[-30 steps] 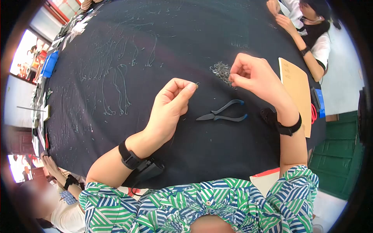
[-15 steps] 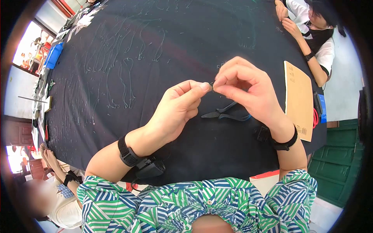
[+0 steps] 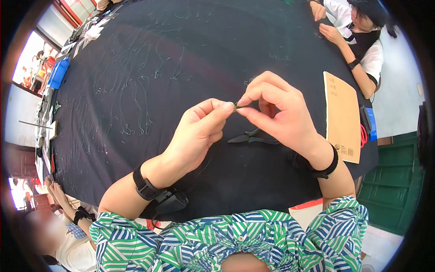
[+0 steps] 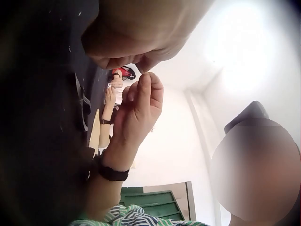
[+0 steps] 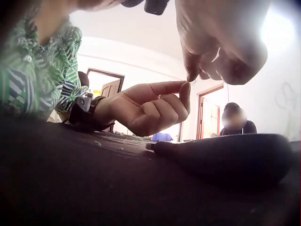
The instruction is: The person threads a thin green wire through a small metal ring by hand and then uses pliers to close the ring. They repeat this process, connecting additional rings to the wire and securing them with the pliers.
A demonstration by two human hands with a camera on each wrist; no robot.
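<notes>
Head view: tiny piece (image 3: 236, 108) pinched by left hand (image 3: 198, 129) and right hand (image 3: 283, 111), held close together, presumably for fine control; pliers (image 3: 246, 138) laid on table (image 3: 235, 181) below right hand, likely for easy reach.

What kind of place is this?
It looks like a shared workroom, maybe for small handicrafts. There's a big table covered in black cloth, dark pliers lying on it, and another person at its edge with hands together, perhaps doing similar work.
</notes>
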